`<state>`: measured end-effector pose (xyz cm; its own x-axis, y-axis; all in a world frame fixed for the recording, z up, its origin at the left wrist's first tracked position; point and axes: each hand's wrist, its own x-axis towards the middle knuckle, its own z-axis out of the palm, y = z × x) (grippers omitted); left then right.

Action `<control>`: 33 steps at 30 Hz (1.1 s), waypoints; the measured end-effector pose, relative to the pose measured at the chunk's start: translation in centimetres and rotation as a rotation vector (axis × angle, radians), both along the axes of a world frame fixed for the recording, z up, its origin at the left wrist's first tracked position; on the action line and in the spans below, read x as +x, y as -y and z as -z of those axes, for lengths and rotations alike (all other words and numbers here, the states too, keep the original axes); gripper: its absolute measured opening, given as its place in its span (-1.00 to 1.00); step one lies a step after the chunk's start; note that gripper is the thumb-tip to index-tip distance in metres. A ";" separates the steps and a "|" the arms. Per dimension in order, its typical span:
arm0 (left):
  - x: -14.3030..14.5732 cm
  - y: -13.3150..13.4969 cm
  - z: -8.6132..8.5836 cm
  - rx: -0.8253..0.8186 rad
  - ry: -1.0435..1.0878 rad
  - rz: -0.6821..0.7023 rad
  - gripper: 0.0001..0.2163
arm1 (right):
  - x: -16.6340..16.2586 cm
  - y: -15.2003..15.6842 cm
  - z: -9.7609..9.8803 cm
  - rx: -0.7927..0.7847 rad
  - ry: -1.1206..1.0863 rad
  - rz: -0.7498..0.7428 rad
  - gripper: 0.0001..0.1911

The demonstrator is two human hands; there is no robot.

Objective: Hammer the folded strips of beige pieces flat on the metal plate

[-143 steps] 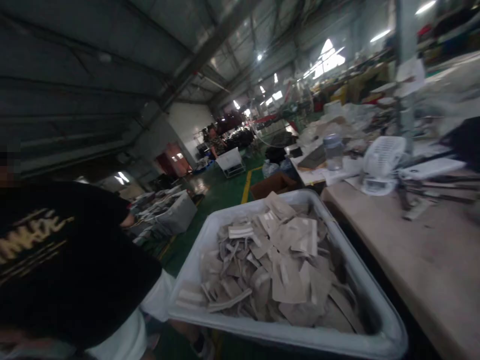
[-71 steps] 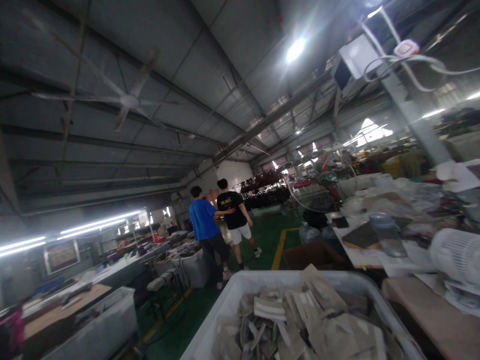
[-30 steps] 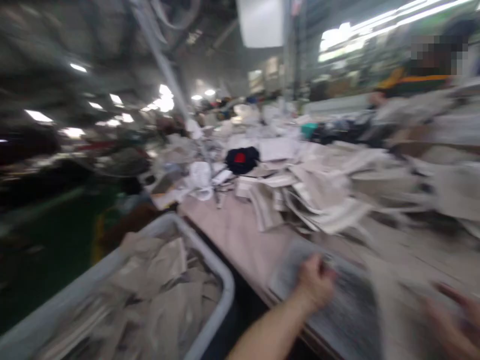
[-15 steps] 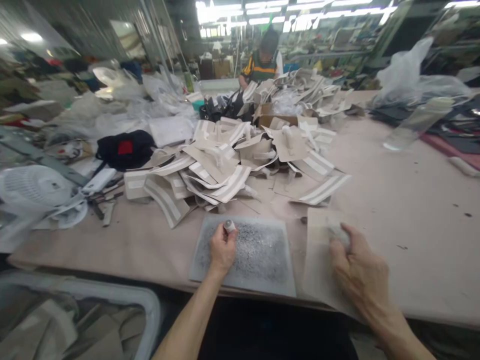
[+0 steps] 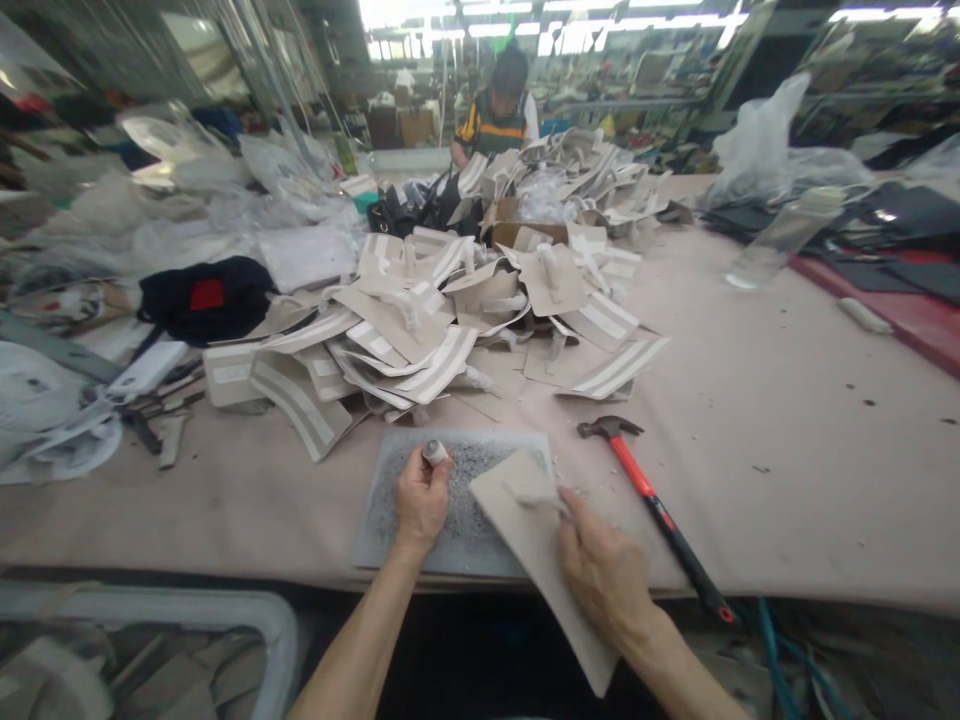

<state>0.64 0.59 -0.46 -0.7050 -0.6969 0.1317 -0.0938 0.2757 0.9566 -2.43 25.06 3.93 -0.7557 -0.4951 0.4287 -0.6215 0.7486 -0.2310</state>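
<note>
My left hand (image 5: 420, 497) is closed around a short metal punch (image 5: 434, 452) standing upright on a grey, pitted cutting pad (image 5: 390, 510) at the table's near edge. My right hand (image 5: 600, 570) grips a beige leather piece (image 5: 525, 520) and lays its far end over the pad's right side. A hammer (image 5: 649, 500) with a red and black handle lies on the table just right of the pad.
A heap of beige leather pieces (image 5: 450, 310) with white strips covers the table middle. A person in a striped shirt (image 5: 495, 110) works at the far side. A white bin (image 5: 225, 620) stands below left. A white fan (image 5: 45, 410) and tools lie at left.
The view swung from the aisle and bin to the table. In the last half second my right hand slid the beige piece left onto the pad, uncovering the hammer.
</note>
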 end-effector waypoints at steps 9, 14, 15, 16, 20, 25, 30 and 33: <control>0.0 0.0 -0.5 0.006 0.003 0.006 -0.77 | -3.1 -2.6 -5.6 -0.207 -0.044 0.423 -0.52; 0.0 0.0 -0.3 -0.033 0.017 0.002 -0.76 | 0.6 3.1 -1.4 -0.317 0.111 0.126 -0.58; 0.1 0.0 -0.2 -0.038 0.020 -0.002 -0.75 | 1.2 3.8 -0.5 -0.303 0.128 0.090 -0.58; 0.1 0.0 -0.1 -0.039 0.020 -0.004 -0.75 | 1.7 4.2 0.4 -0.277 0.137 0.060 -0.57; 0.2 -0.1 -0.6 0.002 0.003 0.004 -0.74 | 2.5 4.3 2.0 -0.155 0.131 0.013 -0.54; -1.3 -1.4 -3.3 0.061 -0.060 0.150 -0.78 | 2.0 4.3 1.8 -0.133 0.195 0.032 -0.55; -4.7 -3.9 -4.2 0.243 -0.161 0.316 -0.67 | 1.9 5.6 2.0 -0.119 0.293 0.064 -0.54; -6.0 -4.9 -2.9 0.362 -0.163 0.367 -0.65 | 2.1 5.6 1.6 -0.128 0.392 0.025 -0.50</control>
